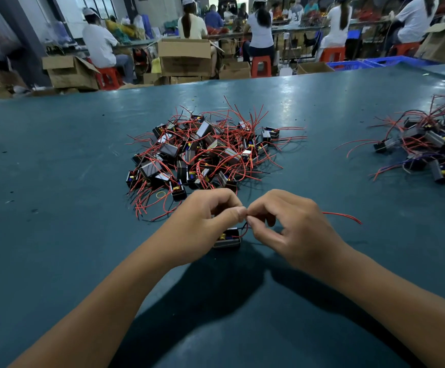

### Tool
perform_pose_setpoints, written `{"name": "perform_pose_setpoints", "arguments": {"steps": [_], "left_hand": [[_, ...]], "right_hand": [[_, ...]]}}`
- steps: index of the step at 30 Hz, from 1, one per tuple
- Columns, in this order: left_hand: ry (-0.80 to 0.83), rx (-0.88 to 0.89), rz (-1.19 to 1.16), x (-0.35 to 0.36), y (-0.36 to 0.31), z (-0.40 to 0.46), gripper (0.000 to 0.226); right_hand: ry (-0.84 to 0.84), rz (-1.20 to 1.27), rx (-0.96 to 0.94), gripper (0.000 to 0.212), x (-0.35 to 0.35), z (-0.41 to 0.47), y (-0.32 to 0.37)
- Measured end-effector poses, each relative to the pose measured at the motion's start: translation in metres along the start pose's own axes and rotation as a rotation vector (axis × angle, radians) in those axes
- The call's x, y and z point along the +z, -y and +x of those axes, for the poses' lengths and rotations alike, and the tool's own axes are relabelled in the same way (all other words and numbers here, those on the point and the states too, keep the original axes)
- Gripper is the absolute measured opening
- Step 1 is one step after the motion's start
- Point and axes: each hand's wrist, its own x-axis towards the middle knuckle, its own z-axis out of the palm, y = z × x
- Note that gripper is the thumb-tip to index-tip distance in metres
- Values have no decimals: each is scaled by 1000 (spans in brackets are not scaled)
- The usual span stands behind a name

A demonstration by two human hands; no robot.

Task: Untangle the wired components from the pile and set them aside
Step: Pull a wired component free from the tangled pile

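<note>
Two bare hands meet over the teal table (pixel 56 160). Left hand (pixel 202 221) and right hand (pixel 282 224) both pinch thin wire, thumb tips almost touching. One small black box component (pixel 228 239) lies just below the fingertips; one red wire (pixel 343 216) trails right past the right knuckles. Two tangled piles: main pile (pixel 202 152) beyond the fingers, second pile (pixel 433 144) far right. Individual pieces too tangled to count.

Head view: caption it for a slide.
Both hands, left hand and right hand, pinch one component's wires, near the tangled pile.
</note>
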Motion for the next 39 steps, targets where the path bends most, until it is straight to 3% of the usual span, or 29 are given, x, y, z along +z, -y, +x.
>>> {"name": "perform_pose_setpoints", "arguments": {"steps": [6, 8, 12, 16, 23, 32, 39], "left_hand": [[72, -483, -637, 7, -4, 0, 33], [52, -390, -495, 5, 0, 1, 30], [-46, 55, 28, -7, 5, 1, 9], [-30, 362, 349, -18, 10, 2, 13], [-70, 425, 343, -20, 14, 2, 14], [11, 365, 272, -19, 12, 2, 23], [-67, 369, 270, -13, 13, 2, 22]], "right_hand": [[11, -29, -43, 6, 2, 1, 2], [2, -5, -28, 5, 2, 2, 0], [2, 18, 14, 6, 2, 0, -2], [-4, 99, 65, 2, 2, -1, -3], [-6, 154, 117, 2, 2, -3, -3], [-10, 148, 102, 2, 2, -5, -6], [-43, 164, 157, 5, 3, -4, -8]]}}
